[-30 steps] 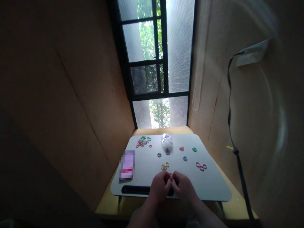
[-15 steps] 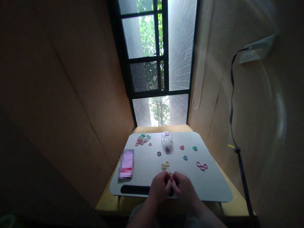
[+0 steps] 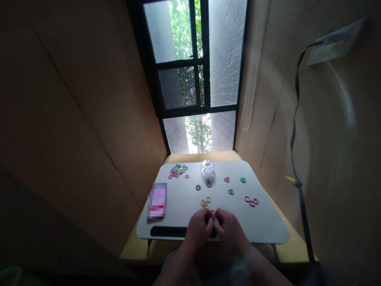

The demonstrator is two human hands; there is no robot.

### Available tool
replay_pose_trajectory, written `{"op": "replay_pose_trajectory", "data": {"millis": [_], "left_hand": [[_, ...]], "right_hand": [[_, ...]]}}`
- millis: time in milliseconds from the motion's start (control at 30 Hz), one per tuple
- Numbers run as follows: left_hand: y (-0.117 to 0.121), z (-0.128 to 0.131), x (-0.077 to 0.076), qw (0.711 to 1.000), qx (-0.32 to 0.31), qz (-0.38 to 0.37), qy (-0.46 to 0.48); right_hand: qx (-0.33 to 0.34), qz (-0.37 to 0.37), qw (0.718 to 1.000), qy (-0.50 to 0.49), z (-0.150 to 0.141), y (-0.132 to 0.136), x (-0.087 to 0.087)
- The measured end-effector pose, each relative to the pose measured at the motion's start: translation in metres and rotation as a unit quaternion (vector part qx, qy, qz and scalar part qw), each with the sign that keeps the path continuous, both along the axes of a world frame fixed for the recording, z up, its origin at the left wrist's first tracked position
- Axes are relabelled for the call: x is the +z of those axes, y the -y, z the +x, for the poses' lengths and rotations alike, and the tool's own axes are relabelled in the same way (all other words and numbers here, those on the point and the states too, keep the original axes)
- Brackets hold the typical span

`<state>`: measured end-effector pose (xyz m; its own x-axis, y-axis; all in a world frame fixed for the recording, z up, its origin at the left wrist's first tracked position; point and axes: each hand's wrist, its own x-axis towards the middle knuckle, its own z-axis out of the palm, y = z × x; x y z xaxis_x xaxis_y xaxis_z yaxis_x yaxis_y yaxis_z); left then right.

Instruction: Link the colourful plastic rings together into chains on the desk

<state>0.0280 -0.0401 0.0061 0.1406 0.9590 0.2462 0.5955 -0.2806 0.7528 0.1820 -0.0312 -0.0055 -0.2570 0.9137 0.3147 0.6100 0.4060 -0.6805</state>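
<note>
My left hand [image 3: 200, 227] and my right hand [image 3: 229, 227] meet over the front of a white lap desk [image 3: 175, 202]. Both are closed, with their fingertips pinched together. Whatever they hold is too small and hidden to make out. A bit of a yellow band [image 3: 212, 211] shows just past the fingertips; I cannot tell if it is held or lying there. Beyond it lies a small group of yellow bands [image 3: 204, 202]. Farther off are purple bands [image 3: 208, 183], a dark band bunch [image 3: 198, 187], blue bands [image 3: 231, 192], red bands [image 3: 226, 179] and green bands [image 3: 243, 180].
A clear round jar [image 3: 207, 170] stands at the back. Mixed coloured bands [image 3: 177, 171] are heaped at back left, pink bands [image 3: 251, 201] at right. A blurred-out phone-like item [image 3: 157, 201] lies left, above a black slot [image 3: 168, 231]. A cord [image 3: 294, 131] hangs at right.
The whole view has shifted a little, so the desk sits slightly higher in the picture. My hands stay pinched together in the same place over the desk.
</note>
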Motion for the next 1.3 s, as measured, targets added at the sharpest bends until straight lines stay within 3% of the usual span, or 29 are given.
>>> {"op": "replay_pose_trajectory", "data": {"millis": [1300], "left_hand": [[0.0006,-0.0001,-0.0021,1.000,0.015,0.015,0.003]], "right_hand": [[-0.003,0.012,1.000,-0.016,-0.0021,-0.0007,-0.0068]]}}
